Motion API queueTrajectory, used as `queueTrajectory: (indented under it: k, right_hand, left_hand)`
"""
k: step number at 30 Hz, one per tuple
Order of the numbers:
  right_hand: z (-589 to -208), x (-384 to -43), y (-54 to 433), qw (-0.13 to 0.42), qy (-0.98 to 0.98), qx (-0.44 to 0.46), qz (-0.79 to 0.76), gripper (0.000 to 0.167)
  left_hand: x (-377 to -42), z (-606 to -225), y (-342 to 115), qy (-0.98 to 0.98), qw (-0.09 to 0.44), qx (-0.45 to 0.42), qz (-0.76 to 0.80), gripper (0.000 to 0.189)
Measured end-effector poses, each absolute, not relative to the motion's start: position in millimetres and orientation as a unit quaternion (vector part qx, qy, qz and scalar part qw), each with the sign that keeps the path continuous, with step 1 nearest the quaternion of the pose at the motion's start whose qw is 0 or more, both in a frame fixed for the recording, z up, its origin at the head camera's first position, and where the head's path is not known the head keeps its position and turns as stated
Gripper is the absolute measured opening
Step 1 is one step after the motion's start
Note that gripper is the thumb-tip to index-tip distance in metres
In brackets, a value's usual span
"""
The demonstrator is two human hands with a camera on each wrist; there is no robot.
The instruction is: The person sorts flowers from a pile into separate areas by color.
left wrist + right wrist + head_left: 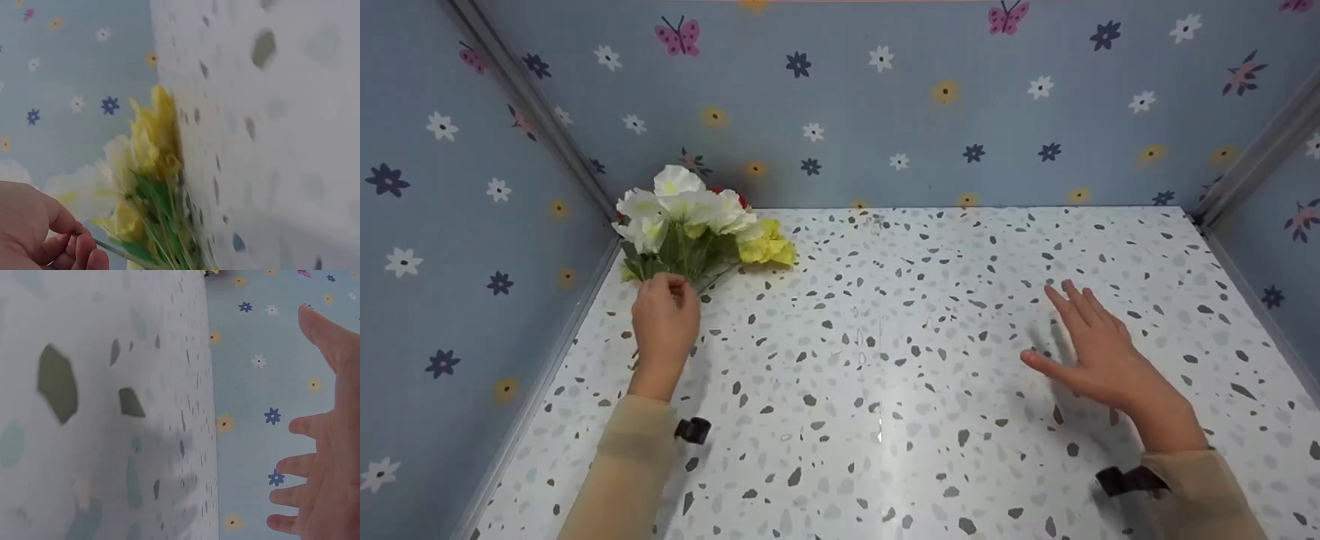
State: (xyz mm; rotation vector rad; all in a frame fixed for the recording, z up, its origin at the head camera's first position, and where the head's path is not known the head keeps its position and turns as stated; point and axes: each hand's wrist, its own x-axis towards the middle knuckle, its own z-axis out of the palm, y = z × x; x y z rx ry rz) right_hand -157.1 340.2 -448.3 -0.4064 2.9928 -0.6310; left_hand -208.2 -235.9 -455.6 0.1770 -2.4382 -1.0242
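Observation:
In the far left corner lies a bunch of flowers, with white flowers (679,199) on top and a yellow flower (767,246) at its right side. A bit of red shows behind the white petals. At the near end of the bunch is my left hand (666,322), its fingers curled. The left wrist view shows the thumb and fingers pinching a thin green flower stem (121,250); which flower it belongs to I cannot tell. My right hand (1099,356) hovers above the speckled table on the right, fingers spread, holding nothing.
A white speckled tabletop (877,322) spans the area between the hands. Blue-grey panels with printed flowers and butterflies stand along the back (885,105), left (457,217) and right (1282,225). A small black camera is strapped at each wrist.

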Motion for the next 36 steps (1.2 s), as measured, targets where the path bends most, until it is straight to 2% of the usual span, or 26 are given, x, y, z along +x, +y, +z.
queueTrajectory:
  k: [3, 12, 17, 25, 36]
  right_hand:
    - [-444.6, -165.1, 328.5, 0.029, 0.959, -0.127, -0.253, 0.100]
    - [-456.7, -191.2, 263.7, -0.008, 0.900, -0.143, -0.411, 0.068]
    - [-466.9, -192.4, 220.9, 0.014, 0.872, -0.159, -0.463, 0.048]
    - [-476.6, -183.1, 186.3, 0.074, 0.826, -0.158, -0.536, 0.041]
    - [-484.3, -181.0, 172.4, 0.056, 0.813, -0.139, -0.563, 0.019]
  left_hand:
    - [-210.3, -448.8, -206.2, -0.862, 0.231, 0.056, -0.447, 0.020]
    - [-214.9, -450.6, -100.8, -0.736, 0.122, -0.018, -0.666, 0.014]
    - [-213.5, -459.2, -58.7, -0.703, 0.084, -0.070, -0.703, 0.012]
    - [-206.1, -466.3, -34.9, -0.674, 0.043, -0.119, -0.728, 0.013]
    - [-204.7, -473.4, -22.9, -0.695, 0.007, -0.127, -0.708, 0.014]
